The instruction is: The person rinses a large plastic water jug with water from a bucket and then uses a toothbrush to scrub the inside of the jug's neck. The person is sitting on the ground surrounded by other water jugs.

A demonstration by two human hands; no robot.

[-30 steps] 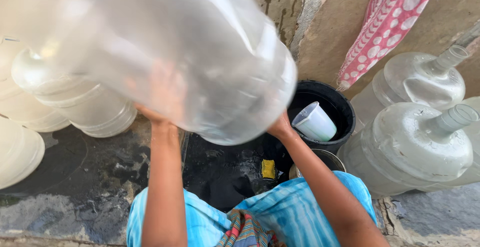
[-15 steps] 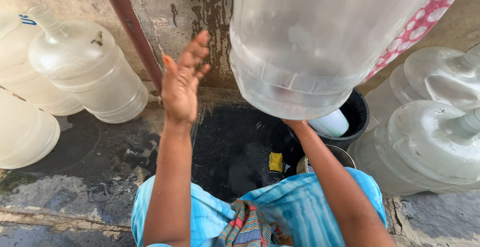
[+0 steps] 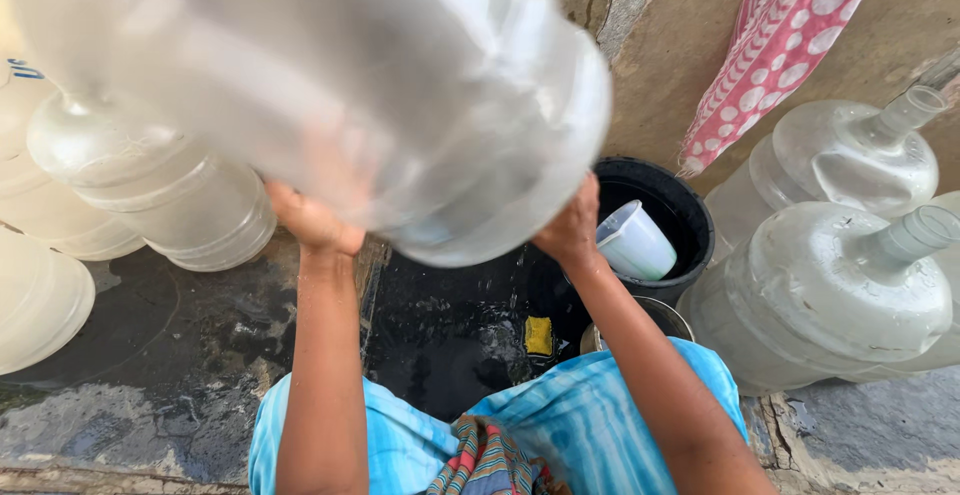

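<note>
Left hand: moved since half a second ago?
Yes. The left hand has come off open air near the wall and now presses under the big clear jug, alongside the right hand.

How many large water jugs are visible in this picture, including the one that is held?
6, maybe more hidden: the held jug in left hand and right hand; three at left; two at right.
</note>
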